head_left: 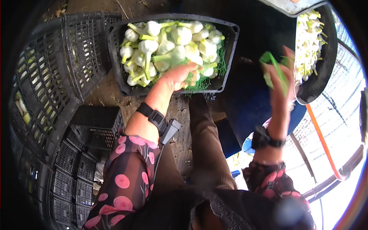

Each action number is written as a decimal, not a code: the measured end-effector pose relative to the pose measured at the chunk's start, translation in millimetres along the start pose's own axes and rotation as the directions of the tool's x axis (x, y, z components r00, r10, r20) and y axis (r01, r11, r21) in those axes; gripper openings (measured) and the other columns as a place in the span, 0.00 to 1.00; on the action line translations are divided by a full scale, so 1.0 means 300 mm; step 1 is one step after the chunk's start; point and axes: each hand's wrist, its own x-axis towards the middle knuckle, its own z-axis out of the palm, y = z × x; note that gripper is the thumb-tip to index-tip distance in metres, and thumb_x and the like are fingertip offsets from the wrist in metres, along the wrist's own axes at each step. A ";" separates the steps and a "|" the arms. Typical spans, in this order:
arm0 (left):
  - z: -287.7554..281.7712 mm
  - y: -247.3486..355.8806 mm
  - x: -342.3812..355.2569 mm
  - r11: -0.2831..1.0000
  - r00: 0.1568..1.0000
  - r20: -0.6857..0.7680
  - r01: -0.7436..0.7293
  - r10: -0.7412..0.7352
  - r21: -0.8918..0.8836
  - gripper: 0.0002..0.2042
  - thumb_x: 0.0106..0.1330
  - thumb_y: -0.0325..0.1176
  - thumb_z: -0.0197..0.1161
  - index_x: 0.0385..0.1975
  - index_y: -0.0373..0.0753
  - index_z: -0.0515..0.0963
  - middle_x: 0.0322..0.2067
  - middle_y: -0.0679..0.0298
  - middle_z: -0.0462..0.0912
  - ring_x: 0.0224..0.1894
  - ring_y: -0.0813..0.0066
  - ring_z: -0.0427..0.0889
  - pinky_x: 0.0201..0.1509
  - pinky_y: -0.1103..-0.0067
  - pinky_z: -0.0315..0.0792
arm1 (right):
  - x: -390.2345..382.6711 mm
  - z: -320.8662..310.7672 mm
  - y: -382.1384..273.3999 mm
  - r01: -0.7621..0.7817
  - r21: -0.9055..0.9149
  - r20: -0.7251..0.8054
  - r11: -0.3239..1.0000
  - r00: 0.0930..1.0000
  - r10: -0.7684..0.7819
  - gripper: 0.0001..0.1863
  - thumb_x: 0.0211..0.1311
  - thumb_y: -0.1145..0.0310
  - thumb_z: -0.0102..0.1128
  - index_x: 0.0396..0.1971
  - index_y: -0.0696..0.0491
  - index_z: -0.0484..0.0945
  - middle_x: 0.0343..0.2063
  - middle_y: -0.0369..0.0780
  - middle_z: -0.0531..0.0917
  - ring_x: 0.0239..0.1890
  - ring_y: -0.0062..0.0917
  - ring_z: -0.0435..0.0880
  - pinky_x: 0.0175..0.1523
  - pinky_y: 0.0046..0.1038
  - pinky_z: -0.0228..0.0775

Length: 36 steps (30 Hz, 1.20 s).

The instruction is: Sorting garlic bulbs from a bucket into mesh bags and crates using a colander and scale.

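A black plastic crate (234, 50) in front of me holds many white garlic bulbs (182, 35) with short trimmed green stems. My left hand (184, 76) reaches over its near side, fingers curled into fine green netting (197, 87) that lies bunched among the bulbs; whether a bulb is also in the grip is hidden. Off to the right, my right hand (283, 76) is raised and smeared by motion. It is closed on a bright green, flat-looking thing (281, 78), too blurred to name. Right beside that hand is a dark round container (332, 50) of small trimmed garlic pieces (308, 42).
Tall black slatted crates (46, 88) stand on the left, some with garlic behind their slats. More black crates (73, 176) are stacked at lower left. A blue drum-like shape (249, 107) stands right of my legs. An orange tube (324, 142) hangs by pale sheeting.
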 end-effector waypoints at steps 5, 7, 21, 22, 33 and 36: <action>0.026 0.015 -0.017 0.978 0.994 0.095 -0.023 0.044 -0.207 0.13 0.70 0.39 0.50 0.46 0.38 0.74 0.37 0.62 0.78 0.39 0.70 0.78 0.46 0.71 0.74 | -0.094 0.436 -0.018 0.076 0.062 0.468 0.995 0.879 -0.096 0.10 0.50 0.69 0.65 0.33 0.54 0.80 0.36 0.42 0.81 0.38 0.37 0.81 0.42 0.32 0.74; 0.033 0.029 -0.021 0.932 0.983 0.160 -0.028 0.092 -0.362 0.14 0.70 0.39 0.49 0.46 0.37 0.74 0.40 0.59 0.79 0.43 0.68 0.79 0.51 0.70 0.73 | -0.190 0.501 -0.066 0.065 0.168 0.440 0.984 0.888 -0.134 0.05 0.52 0.70 0.62 0.31 0.51 0.80 0.31 0.41 0.80 0.35 0.40 0.80 0.39 0.35 0.75; 0.109 0.021 -0.011 0.916 0.990 -0.047 -0.141 0.133 -0.375 0.06 0.67 0.32 0.53 0.28 0.41 0.69 0.16 0.73 0.62 0.16 0.79 0.61 0.24 0.78 0.61 | -0.196 -0.030 0.235 -0.113 -0.641 0.118 0.759 0.963 0.243 0.21 0.61 0.70 0.54 0.55 0.53 0.71 0.46 0.50 0.75 0.45 0.41 0.79 0.48 0.37 0.72; 0.113 0.022 -0.016 0.913 0.991 -0.048 -0.136 0.128 -0.384 0.06 0.67 0.33 0.53 0.28 0.41 0.69 0.16 0.73 0.62 0.15 0.79 0.60 0.22 0.79 0.59 | -0.199 -0.040 0.257 -0.152 -0.750 0.203 0.644 0.874 0.442 0.24 0.60 0.70 0.54 0.58 0.51 0.68 0.48 0.50 0.74 0.47 0.42 0.79 0.48 0.38 0.72; 0.181 -0.114 0.045 0.758 0.705 -0.367 -0.374 0.607 0.534 0.08 0.69 0.31 0.49 0.35 0.35 0.72 0.29 0.63 0.75 0.34 0.69 0.75 0.39 0.74 0.70 | 0.009 0.579 -0.140 -0.097 -0.270 0.940 0.958 0.189 0.285 0.48 0.45 0.27 0.56 0.41 0.65 0.79 0.42 0.56 0.81 0.48 0.43 0.80 0.52 0.34 0.70; 0.207 -0.143 -0.009 0.374 0.746 -0.250 0.001 0.617 0.927 0.11 0.67 0.33 0.52 0.42 0.32 0.69 0.38 0.47 0.78 0.45 0.51 0.77 0.46 0.65 0.70 | 0.030 0.641 -0.201 0.150 -0.363 0.918 0.920 0.225 0.326 0.34 0.50 0.38 0.60 0.39 0.58 0.83 0.40 0.47 0.83 0.44 0.37 0.82 0.50 0.34 0.71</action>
